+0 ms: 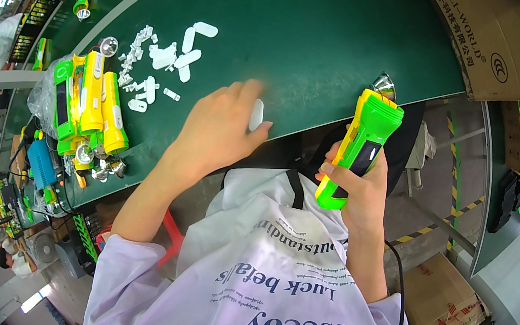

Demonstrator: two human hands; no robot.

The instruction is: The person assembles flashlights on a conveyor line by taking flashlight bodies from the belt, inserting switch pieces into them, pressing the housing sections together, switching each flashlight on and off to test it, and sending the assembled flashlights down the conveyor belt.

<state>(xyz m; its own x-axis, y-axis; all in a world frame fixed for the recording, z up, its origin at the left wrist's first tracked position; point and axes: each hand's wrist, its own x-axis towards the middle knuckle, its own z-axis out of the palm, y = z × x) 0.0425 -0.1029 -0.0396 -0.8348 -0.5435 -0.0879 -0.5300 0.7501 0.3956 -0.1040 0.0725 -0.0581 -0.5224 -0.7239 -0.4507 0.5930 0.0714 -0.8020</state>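
My right hand (362,185) is wrapped round the lower body of a green and yellow flashlight (375,123). The flashlight stands tilted upward, and a shiny reflector cup (384,85) sits loose-looking at its head end. Over the green table, near its front edge, my left hand (222,122) has a white oval plastic piece (256,115) between thumb and fingers; the fingertips are slightly blurred. Similar white oval pieces (189,57) lie loosely on the table beyond that hand, beside a scatter of small white plastic parts (132,57).
Several yellow and green flashlights (89,101) are heaped at the table's left, with bare reflectors and clear plastic wrap. A large cardboard box (496,47) stands at the far right corner. A black cable (400,287) hangs by my right arm. Another box (443,294) is low on the right.
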